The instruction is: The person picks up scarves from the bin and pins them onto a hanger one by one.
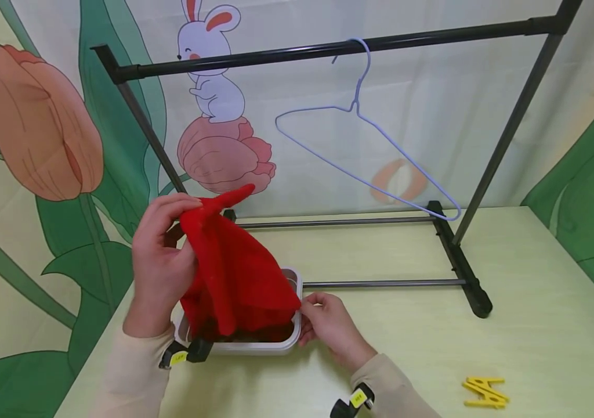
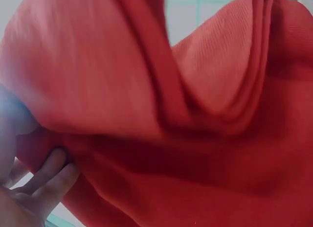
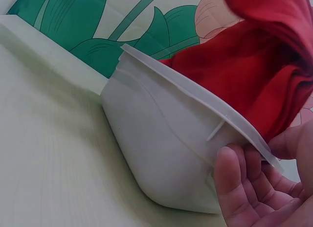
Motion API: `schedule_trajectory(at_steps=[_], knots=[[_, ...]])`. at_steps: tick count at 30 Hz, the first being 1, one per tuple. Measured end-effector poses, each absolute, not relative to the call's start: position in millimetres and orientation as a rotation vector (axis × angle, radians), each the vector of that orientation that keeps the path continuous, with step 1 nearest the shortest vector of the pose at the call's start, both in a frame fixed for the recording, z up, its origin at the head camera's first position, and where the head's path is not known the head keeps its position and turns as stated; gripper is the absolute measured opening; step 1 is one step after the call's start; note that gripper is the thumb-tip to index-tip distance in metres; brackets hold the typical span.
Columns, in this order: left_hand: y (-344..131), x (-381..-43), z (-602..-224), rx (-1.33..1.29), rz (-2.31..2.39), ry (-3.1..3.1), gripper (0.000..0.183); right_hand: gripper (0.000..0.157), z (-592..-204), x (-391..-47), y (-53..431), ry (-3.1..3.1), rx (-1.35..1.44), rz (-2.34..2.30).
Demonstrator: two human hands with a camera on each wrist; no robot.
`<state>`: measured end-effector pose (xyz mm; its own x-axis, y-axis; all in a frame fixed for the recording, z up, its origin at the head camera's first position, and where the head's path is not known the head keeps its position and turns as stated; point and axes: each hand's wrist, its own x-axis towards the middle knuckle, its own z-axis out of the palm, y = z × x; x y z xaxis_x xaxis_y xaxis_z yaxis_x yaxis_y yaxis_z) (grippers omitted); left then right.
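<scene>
My left hand (image 1: 163,264) grips the upper part of a red cloth (image 1: 247,278), raised in folds over a white plastic basin (image 1: 255,349). The cloth's lower part hangs into the basin. In the left wrist view the cloth (image 2: 220,173) fills most of the picture, and some fingertips (image 2: 58,180) lie against its underside. At the basin's right rim, my right hand (image 1: 330,328) pinches a pointed corner of the cloth. The right wrist view shows the thumb beside the cloth (image 3: 234,70) and curled fingers (image 3: 230,175) just under the basin's rim (image 3: 195,97).
A black metal rack (image 1: 276,60) stands behind the basin, its feet on the pale table (image 1: 537,307). From its bar hangs a lilac wire hanger (image 1: 323,159). Yellow clothespins (image 1: 485,393) lie at the front right. A printed curtain (image 1: 307,81) hangs behind.
</scene>
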<state>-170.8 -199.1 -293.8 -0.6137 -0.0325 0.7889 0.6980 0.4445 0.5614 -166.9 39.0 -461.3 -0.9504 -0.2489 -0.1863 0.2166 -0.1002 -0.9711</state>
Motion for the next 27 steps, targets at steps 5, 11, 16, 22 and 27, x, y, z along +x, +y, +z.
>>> schedule_trajectory(at_steps=[5, 11, 16, 22, 27], knots=[[-192.6, -171.4, -287.7, -0.57, -1.3, -1.903, 0.033, 0.021, -462.3, -167.1, 39.4, 1.868, -0.046, -2.124], [-185.4, -173.1, -290.1, -0.585, -1.359, -1.896, 0.033, 0.022, -462.7, -166.4, 40.7, 1.874, -0.053, -2.119], [-181.5, -177.3, -292.6, -0.569, -1.394, -1.871, 0.035, 0.026, -456.7, -164.6, 51.4, 1.966, -0.087, -2.04], [-177.9, -182.1, -296.7, -0.54, -1.4, -1.889, 0.035, 0.016, -420.4, -158.9, 95.3, 2.479, -0.178, -1.877], [-178.3, -183.6, -301.3, -0.53, -1.403, -1.892, 0.033, 0.008, -380.4, -149.5, 146.5, 3.137, -0.523, -1.773]])
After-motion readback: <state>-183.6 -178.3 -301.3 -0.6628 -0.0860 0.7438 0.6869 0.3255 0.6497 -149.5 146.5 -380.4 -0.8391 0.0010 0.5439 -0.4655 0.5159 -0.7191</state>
